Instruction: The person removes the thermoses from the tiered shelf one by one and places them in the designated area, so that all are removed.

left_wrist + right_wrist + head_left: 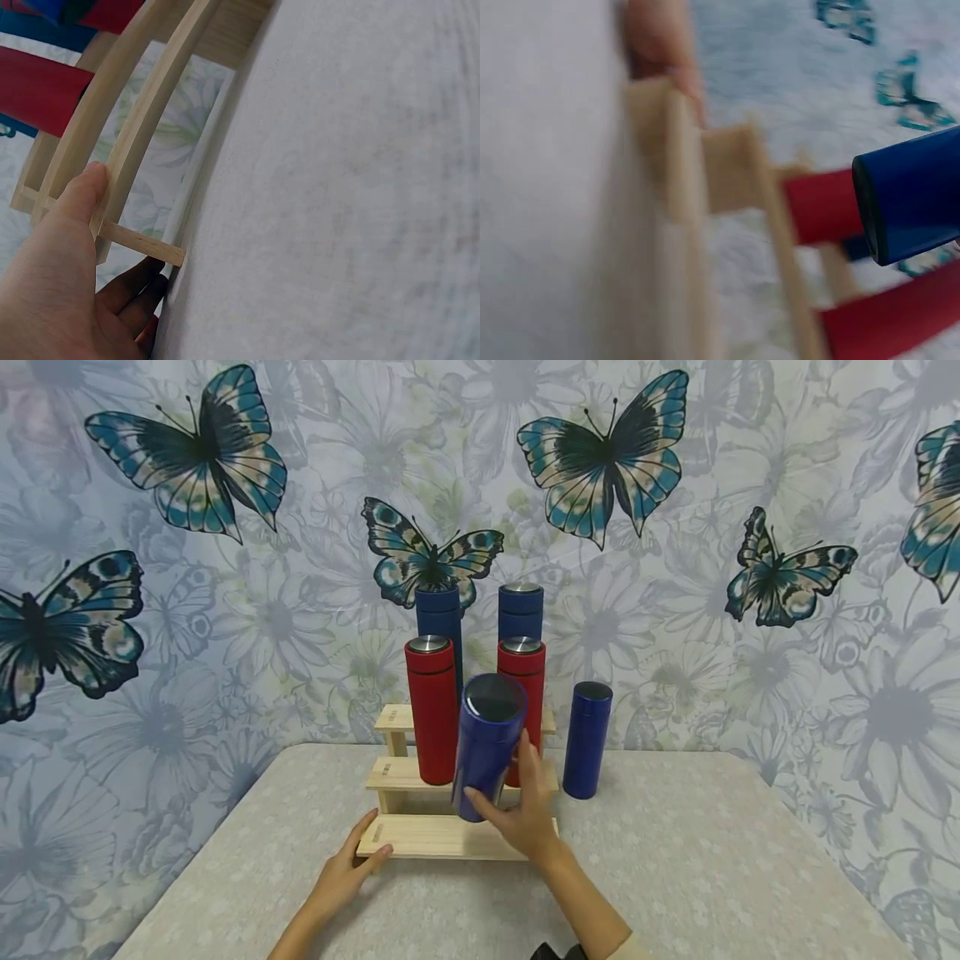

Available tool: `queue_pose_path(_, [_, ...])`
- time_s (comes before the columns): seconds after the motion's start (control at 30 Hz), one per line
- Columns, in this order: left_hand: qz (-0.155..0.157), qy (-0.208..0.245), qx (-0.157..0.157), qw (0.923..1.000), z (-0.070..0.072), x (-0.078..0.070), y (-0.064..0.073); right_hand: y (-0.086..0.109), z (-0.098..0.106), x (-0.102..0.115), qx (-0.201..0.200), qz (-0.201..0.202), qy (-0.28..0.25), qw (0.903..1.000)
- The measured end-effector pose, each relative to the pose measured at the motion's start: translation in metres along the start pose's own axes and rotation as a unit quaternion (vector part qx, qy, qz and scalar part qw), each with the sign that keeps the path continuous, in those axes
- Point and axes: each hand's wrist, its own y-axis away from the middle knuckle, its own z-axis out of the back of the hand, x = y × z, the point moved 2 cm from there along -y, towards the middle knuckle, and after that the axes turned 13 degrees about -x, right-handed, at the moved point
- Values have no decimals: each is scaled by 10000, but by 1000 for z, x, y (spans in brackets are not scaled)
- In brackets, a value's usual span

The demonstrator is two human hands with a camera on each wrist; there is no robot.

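My right hand (528, 814) grips a glossy blue thermos bottle (487, 752) with a dark shiny lid. It is held tilted in the air above the lowest step of a three-step wooden rack (442, 837); the right wrist view shows the bottle's base (868, 210) apart from the wood. At the rack's front left corner, my left hand (348, 872) holds the lowest step, thumb (86, 191) on the wood and the other fingers around the end. Two red thermos bottles (431, 718) stand upright on the middle step, the right one partly hidden. Two dark blue bottles (521, 610) rise behind them.
Another glossy blue thermos bottle (588, 739) stands on the table to the right of the rack. A pale patterned cloth covers the table (675, 860). Close behind it is a backdrop (645, 585) with butterflies and flowers. A small black object (558, 952) shows at the bottom edge.
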Motion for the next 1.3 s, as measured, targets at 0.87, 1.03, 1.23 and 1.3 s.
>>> queue_pose_path(0.87, [-47,-3,-112,9999,4,1,1,-10,170,-146,-822,-1572,2706,9462])
queue_pose_path(1.03, [-13,24,-134,9999,1,3,1,21,182,-167,-590,-1941,2769,9392])
queue_pose_path(1.23, [34,5,-168,9999,0,2,2,54,192,-174,-644,-2146,2841,9322])
queue_pose_path(1.3, [47,-7,-166,9999,0,2,2,59,193,-175,-692,-2342,2856,9267])
